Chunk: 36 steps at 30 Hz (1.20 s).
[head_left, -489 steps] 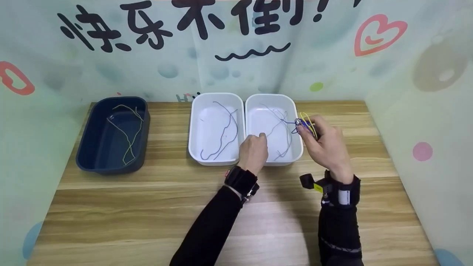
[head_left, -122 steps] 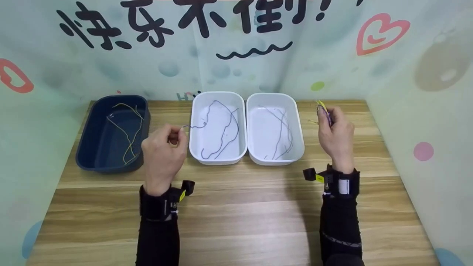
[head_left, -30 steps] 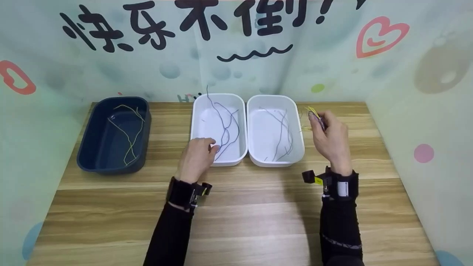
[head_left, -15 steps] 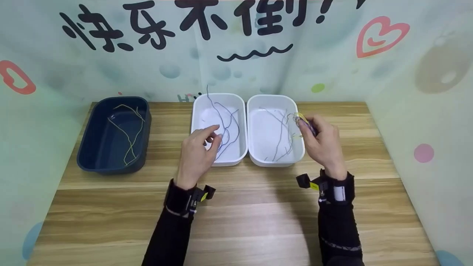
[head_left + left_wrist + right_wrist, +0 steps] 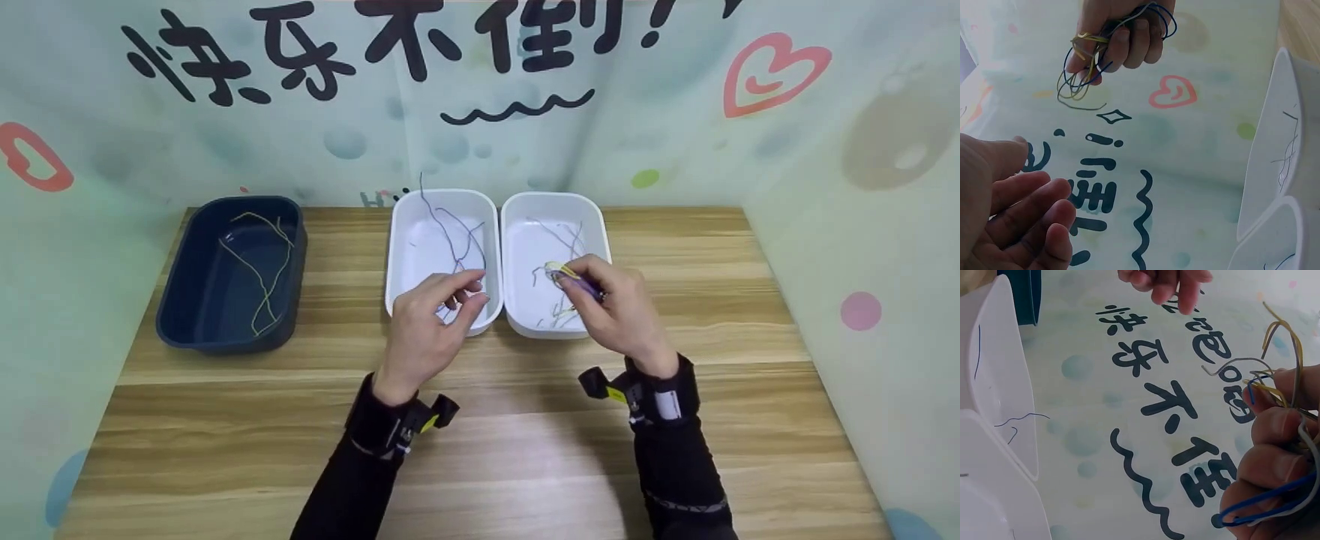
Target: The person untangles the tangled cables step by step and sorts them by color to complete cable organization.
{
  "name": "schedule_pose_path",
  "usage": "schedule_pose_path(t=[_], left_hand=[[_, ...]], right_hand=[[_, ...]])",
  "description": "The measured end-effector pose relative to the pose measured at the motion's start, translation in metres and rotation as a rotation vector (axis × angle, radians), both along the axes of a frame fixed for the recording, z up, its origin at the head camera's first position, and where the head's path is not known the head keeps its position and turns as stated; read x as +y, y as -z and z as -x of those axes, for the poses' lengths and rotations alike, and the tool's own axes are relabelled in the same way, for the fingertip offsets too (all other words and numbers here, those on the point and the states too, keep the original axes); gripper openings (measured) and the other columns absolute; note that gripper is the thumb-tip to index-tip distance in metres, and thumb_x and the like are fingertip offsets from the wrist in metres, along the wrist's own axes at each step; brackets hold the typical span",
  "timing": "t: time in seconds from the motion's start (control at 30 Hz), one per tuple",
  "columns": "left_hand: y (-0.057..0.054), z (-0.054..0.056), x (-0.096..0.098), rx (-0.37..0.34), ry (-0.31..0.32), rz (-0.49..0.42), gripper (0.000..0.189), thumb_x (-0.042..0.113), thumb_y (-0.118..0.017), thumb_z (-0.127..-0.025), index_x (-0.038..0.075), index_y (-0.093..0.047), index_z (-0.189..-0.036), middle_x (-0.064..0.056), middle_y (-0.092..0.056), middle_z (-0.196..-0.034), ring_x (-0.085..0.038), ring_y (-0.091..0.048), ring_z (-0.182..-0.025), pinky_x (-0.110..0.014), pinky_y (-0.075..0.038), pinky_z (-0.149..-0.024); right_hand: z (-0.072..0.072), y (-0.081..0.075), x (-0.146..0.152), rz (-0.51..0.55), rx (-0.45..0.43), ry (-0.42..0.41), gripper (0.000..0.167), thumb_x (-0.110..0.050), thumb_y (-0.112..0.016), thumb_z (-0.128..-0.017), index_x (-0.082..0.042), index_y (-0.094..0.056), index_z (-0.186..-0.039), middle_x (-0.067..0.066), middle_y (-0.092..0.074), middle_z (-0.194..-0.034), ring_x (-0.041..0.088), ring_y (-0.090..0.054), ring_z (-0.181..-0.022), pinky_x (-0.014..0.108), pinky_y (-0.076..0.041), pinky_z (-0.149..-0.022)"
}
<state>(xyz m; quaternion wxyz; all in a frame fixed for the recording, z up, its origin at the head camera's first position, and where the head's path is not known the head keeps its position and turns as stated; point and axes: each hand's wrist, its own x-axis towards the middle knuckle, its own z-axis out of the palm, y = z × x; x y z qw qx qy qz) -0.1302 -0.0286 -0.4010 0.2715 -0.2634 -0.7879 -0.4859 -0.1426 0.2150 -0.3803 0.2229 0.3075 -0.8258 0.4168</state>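
Right hand (image 5: 626, 311) grips thin yellow-blue-grey wires (image 5: 562, 270) over the right white rectangular bin (image 5: 521, 289); left hand (image 5: 431, 322) curves loosely!
Blue wire (image 5: 429, 208) overtops the adjoining white bin's (image 5: 409, 270) far rim; well apart, the navy rectangular bin (image 5: 202, 289) holds yellowish wires (image 5: 265, 289).

Left hand (image 5: 429, 322): fingers loosely bent, thumb apart from index | Right hand (image 5: 622, 309): fingers curled, gripping | Forearms (image 5: 349, 484): extended forward, angled inward

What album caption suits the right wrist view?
The right hand grips yellow, blue and grey wires, white bins at frame left.
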Motion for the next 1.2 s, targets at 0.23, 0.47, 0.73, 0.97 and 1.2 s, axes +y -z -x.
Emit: schedule_pose_path(t=[0.23,0.47,0.73,0.97,1.2], left_hand=[[0.001,-0.004,0.009,0.034,0.04,0.015,0.02,0.013,-0.071,-0.087,0.002,-0.072,-0.104,-0.005,-0.07,-0.082,-0.012,-0.063,-0.072,-0.021,-0.05,-0.061],[0.004,-0.003,0.012,0.075,0.05,0.026,0.015,0.013,-0.071,-0.087,0.004,-0.073,-0.099,-0.004,-0.071,-0.081,-0.012,-0.063,-0.071,-0.022,-0.052,-0.062],[0.007,-0.002,0.013,0.06,0.003,0.045,0.007,0.01,-0.07,-0.087,0.004,-0.073,-0.091,-0.005,-0.069,-0.076,-0.011,-0.062,-0.066,-0.02,-0.051,-0.059],[0.009,-0.001,0.013,0.054,-0.013,0.073,0.007,0.01,-0.068,-0.089,0.004,-0.072,-0.088,-0.005,-0.069,-0.077,-0.011,-0.062,-0.067,-0.019,-0.051,-0.06],[0.01,-0.001,0.013,0.057,-0.019,0.094,0.009,0.013,-0.066,-0.091,0.006,-0.071,-0.088,-0.003,-0.068,-0.075,-0.01,-0.061,-0.066,-0.019,-0.049,-0.059]], right_hand=[[-0.003,0.005,-0.016,-0.093,-0.013,-0.081,0.005,-0.008,-0.062,-0.092,-0.004,-0.065,-0.09,0.001,-0.063,-0.069,0.006,-0.052,-0.057,0.017,-0.042,-0.052],[-0.003,0.01,-0.026,-0.15,-0.003,-0.138,0.005,-0.01,-0.063,-0.092,-0.006,-0.065,-0.09,0.001,-0.066,-0.074,0.009,-0.058,-0.061,0.024,-0.048,-0.056],[-0.003,0.012,-0.031,-0.202,0.006,-0.107,0.011,-0.017,-0.061,-0.095,-0.007,-0.065,-0.091,0.001,-0.065,-0.071,0.009,-0.057,-0.059,0.025,-0.047,-0.053],[-0.003,0.015,-0.033,-0.251,0.007,-0.093,0.008,-0.016,-0.063,-0.093,-0.007,-0.065,-0.093,0.001,-0.067,-0.071,0.011,-0.061,-0.06,0.027,-0.05,-0.054],[-0.004,0.015,-0.035,-0.277,0.006,-0.09,0.009,-0.017,-0.064,-0.093,-0.008,-0.063,-0.093,0.0,-0.068,-0.074,0.012,-0.065,-0.064,0.029,-0.053,-0.059]])
